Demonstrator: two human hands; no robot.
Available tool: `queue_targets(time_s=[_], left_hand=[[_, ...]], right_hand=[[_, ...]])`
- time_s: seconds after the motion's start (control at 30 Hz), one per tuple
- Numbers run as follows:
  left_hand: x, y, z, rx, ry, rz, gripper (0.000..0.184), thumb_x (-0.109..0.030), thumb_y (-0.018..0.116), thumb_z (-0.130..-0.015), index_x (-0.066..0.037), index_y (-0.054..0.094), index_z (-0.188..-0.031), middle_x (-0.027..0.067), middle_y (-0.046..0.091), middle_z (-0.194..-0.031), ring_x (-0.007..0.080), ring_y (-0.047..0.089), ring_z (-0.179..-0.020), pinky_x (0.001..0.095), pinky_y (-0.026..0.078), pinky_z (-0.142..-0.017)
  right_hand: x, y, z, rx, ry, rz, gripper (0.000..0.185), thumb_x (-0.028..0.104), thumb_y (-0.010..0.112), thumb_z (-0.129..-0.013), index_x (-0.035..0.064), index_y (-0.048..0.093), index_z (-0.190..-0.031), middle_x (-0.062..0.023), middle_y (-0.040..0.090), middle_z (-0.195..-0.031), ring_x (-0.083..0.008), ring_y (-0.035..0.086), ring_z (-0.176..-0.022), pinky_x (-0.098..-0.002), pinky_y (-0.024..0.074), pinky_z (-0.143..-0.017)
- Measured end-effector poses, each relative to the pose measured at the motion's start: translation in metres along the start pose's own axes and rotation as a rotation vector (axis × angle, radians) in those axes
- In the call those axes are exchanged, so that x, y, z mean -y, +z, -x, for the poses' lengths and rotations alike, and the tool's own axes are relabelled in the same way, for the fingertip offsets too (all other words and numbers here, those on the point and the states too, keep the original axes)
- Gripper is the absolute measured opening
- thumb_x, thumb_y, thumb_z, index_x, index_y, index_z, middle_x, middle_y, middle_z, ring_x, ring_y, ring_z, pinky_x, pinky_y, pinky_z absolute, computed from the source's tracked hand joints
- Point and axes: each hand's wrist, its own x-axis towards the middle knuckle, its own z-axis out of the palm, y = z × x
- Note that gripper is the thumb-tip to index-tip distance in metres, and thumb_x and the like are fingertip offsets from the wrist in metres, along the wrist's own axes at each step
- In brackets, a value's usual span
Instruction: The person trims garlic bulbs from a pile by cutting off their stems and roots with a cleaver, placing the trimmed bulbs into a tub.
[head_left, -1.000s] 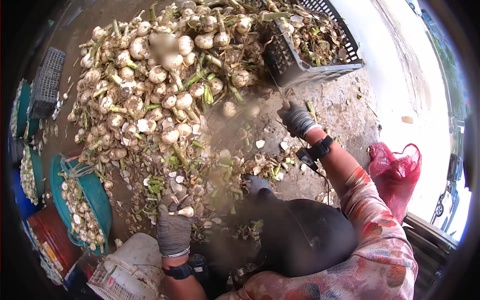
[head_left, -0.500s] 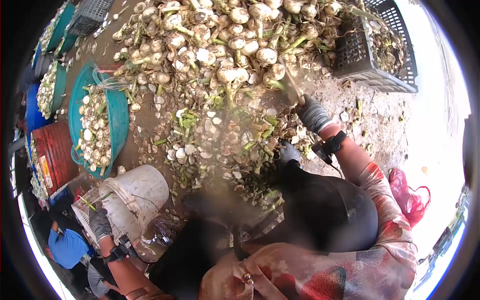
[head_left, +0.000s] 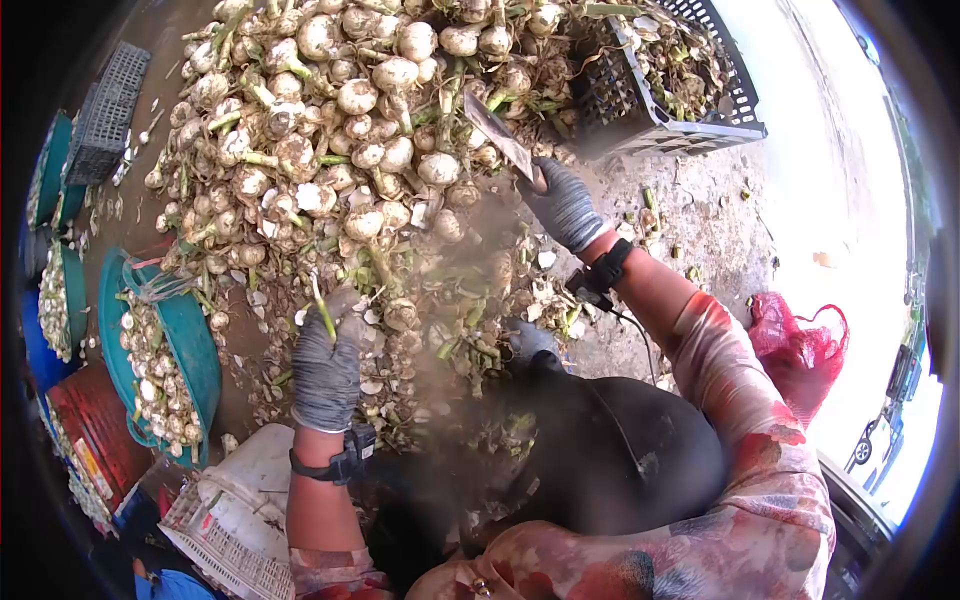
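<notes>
My left hand [head_left: 328, 368], in a grey glove, has its fingers closed round a green stem [head_left: 322, 308] at the near edge of the heap of bulbs [head_left: 300, 150]. My right hand [head_left: 565, 203], gloved too, grips a knife [head_left: 500, 137], its broad blade pointing up and left over the heap's right side. Bulbs with roots and cut green stalks lie just beyond both hands. Peelings and stalk pieces [head_left: 480, 340] cover the ground between my hands and my knees.
A black crate [head_left: 690, 138] of trimmings stands at the upper right. At left are a teal basket [head_left: 205, 350] of bulbs, a red bucket [head_left: 100, 425], a grey crate [head_left: 108, 115] and a white bucket [head_left: 250, 470]. A red mesh bag [head_left: 795, 350] lies at right.
My left hand went from the heap to the white bucket and is back at the heap, now with a stem instead of a small bulb. My right hand has moved up and left with the knife.
</notes>
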Motion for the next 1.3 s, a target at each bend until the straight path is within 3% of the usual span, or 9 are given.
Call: queue_targets(time_s=[0.13,0.3,0.5,0.6,0.8,0.93,1.07,1.17,1.3], left_hand=[[0.015,0.067,-0.03,0.116,-0.075,0.259,0.026,-0.018,0.054,-0.096,-0.006,0.061,-0.118,0.0009,0.062,-0.091,0.0055,0.052,-0.069,0.0206,0.045,-0.062],[0.012,0.083,-0.021,0.105,-0.313,0.654,0.029,-0.021,0.057,-0.095,-0.005,0.059,-0.119,0.0033,0.061,-0.085,0.0074,0.054,-0.06,0.0219,0.045,-0.053],[0.004,0.096,-0.001,0.084,-0.448,1.003,0.061,-0.046,0.06,-0.091,-0.007,0.044,-0.135,0.0084,0.064,-0.09,0.0139,0.058,-0.055,0.0268,0.049,-0.047],[0.006,0.115,0.013,0.176,-0.513,1.244,0.039,-0.045,0.06,-0.091,-0.009,0.063,-0.104,0.0016,0.059,-0.068,0.0118,0.056,-0.054,0.0255,0.046,-0.045],[0.015,0.062,0.064,-0.284,-0.184,0.542,0.037,-0.038,0.057,-0.094,-0.005,0.064,-0.11,0.0043,0.067,-0.091,0.0115,0.062,-0.066,0.0259,0.051,-0.055],[0.002,-0.066,0.122,-0.468,-0.289,0.833,0.037,-0.039,0.055,-0.095,-0.005,0.06,-0.109,0.0071,0.065,-0.091,0.0143,0.064,-0.072,0.0237,0.052,-0.053],[0.084,-0.201,0.219,-1.211,-0.438,0.407,0.031,-0.024,0.059,-0.093,-0.007,0.057,-0.118,0.0057,0.061,-0.107,0.0152,0.062,-0.086,0.0283,0.054,-0.067],[0.126,-0.261,0.255,-0.896,-0.709,-0.266,0.047,-0.029,0.068,-0.087,0.0,0.057,-0.122,0.0147,0.06,-0.114,0.0227,0.059,-0.094,0.0302,0.051,-0.076],[0.072,-0.168,0.163,-0.73,-0.175,-0.727,0.055,-0.016,0.065,-0.088,0.001,0.044,-0.135,0.0176,0.051,-0.13,0.0246,0.057,-0.107,0.0354,0.044,-0.094]], right_hand=[[-0.013,0.037,-0.043,0.079,0.003,-0.053,0.029,0.017,0.065,-0.086,0.0051,0.061,-0.113,-0.0142,0.065,-0.087,-0.022,0.063,-0.075,-0.0348,0.0497,-0.071],[-0.045,0.101,-0.052,0.153,0.196,-0.27,0.034,0.025,0.067,-0.082,0.002,0.059,-0.105,-0.0196,0.066,-0.087,-0.0315,0.065,-0.078,-0.0386,0.0511,-0.071],[0.058,0.002,0.051,0.4,0.218,-0.559,0.043,0.023,0.078,-0.08,0.0018,0.058,-0.111,0.0004,0.06,-0.093,-0.0096,0.051,-0.082,-0.0281,0.0473,-0.075],[0.073,0.01,0.089,0.644,0.142,-0.665,0.051,0.023,0.081,-0.076,0.0032,0.057,-0.116,-0.0008,0.062,-0.098,-0.011,0.054,-0.086,-0.0282,0.0477,-0.079],[0.097,0.003,0.092,0.722,-0.027,-0.669,0.043,0.026,0.081,-0.076,0.0061,0.061,-0.108,0.0004,0.062,-0.098,-0.0111,0.056,-0.089,-0.0261,0.0475,-0.08],[0.086,0.011,0.084,0.633,-0.029,-0.543,0.022,0.012,0.069,-0.088,0.0063,0.06,-0.107,0.0006,0.062,-0.096,-0.0089,0.055,-0.086,-0.0259,0.047,-0.08],[0.084,0.01,0.081,0.616,-0.015,-0.48,0.029,0.019,0.071,-0.087,0.0032,0.059,-0.108,-0.0005,0.063,-0.094,-0.0093,0.054,-0.086,-0.026,0.0463,-0.08],[0.078,0.003,0.072,0.545,-0.008,-0.295,0.032,0.021,0.07,-0.088,0.0027,0.06,-0.111,0.0004,0.06,-0.087,-0.0093,0.05,-0.08,-0.026,0.0454,-0.074],[0.062,-0.012,0.068,0.449,0.103,-0.461,0.033,0.026,0.064,-0.092,0.0028,0.059,-0.115,-0.0035,0.063,-0.095,-0.0108,0.054,-0.087,-0.028,0.0463,-0.08]])
